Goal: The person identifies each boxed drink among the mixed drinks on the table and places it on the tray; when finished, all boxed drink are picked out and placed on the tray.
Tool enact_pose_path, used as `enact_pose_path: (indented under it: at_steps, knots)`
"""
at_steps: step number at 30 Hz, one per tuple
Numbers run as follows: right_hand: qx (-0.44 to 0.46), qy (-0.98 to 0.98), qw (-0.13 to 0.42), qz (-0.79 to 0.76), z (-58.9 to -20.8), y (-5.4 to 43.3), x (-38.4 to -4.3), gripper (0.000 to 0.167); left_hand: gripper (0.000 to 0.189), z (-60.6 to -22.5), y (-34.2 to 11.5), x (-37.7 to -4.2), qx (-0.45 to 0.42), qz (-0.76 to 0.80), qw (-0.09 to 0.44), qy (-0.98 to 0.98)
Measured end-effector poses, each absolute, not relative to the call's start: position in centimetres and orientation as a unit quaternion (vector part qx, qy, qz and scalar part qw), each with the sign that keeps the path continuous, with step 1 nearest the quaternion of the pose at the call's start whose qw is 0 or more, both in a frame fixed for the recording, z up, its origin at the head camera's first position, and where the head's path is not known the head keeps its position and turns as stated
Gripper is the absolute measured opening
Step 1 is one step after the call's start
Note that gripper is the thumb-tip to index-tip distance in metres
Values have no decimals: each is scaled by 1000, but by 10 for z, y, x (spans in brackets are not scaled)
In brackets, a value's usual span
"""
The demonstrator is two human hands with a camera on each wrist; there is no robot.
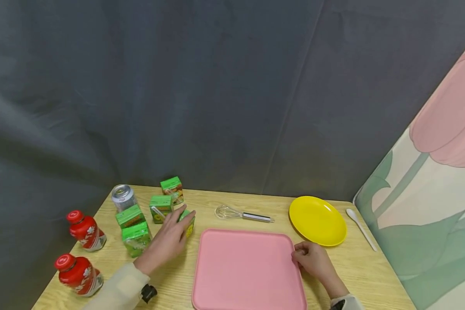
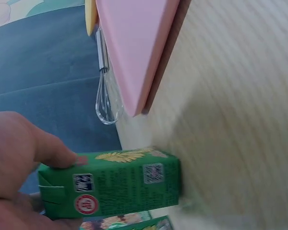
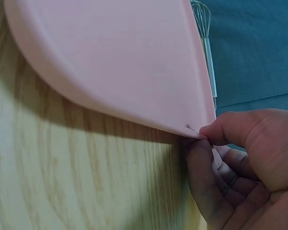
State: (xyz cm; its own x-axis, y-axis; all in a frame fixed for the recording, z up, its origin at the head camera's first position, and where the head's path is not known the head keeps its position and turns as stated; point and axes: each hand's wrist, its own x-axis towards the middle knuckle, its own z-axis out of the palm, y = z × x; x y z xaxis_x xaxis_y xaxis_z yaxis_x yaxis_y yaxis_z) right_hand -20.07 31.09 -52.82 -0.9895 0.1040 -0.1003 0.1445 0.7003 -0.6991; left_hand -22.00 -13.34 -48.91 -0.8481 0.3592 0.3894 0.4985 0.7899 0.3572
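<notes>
Currently L hand [image 1: 174,237] has a green carton [image 2: 115,184] btwn thumb & fingers, spread to its width, just off the pink tray's [image 1: 251,271] far L corner; can't tell if its base touches the table [image 1: 201,202]. R hand [image 1: 313,258] pinches the tray's R rim nr its far R corner, thumb & index almost closed. Whisk [image 1: 251,216] lies btwn tray & table's far edge; yellow plate [image 1: 317,220] nr far R corner, white spoon [image 1: 362,229] along R edge. Can [image 1: 123,198] + 4 other green cartons [image 1: 136,239] toward far L corner; 2 red bottles [image 1: 86,232] along L edge.

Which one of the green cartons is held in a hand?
The green carton nearest the pink tray: the left hand grips its upper end. No hand holds the other four cartons.
</notes>
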Motion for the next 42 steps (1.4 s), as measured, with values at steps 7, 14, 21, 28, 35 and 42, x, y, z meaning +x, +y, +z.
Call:
enact_pose_path:
  at_steps: [7,14,21,28,35,42]
  knots:
    - [74,915,34,-396,-528,311,-200,21,68,-492,-132,-219,-174,-272,150,-934]
    - [78,912,38,-401,-530,312,-201,22,62,-491,-133,-220,-176,-255,153,-938]
    - [76,914,44,-396,-530,312,-202,23,57,-492,-132,-219,-167,-279,151,-934]
    - [79,911,48,-401,-530,312,-201,25,53,-492,-132,-221,-163,-274,180,-930]
    - [73,914,39,-397,-532,312,-200,25,45,-492,-136,-224,-176,-287,191,-922]
    - [71,918,37,-388,-534,314,-201,26,40,-484,-132,-226,-203,-328,174,-906]
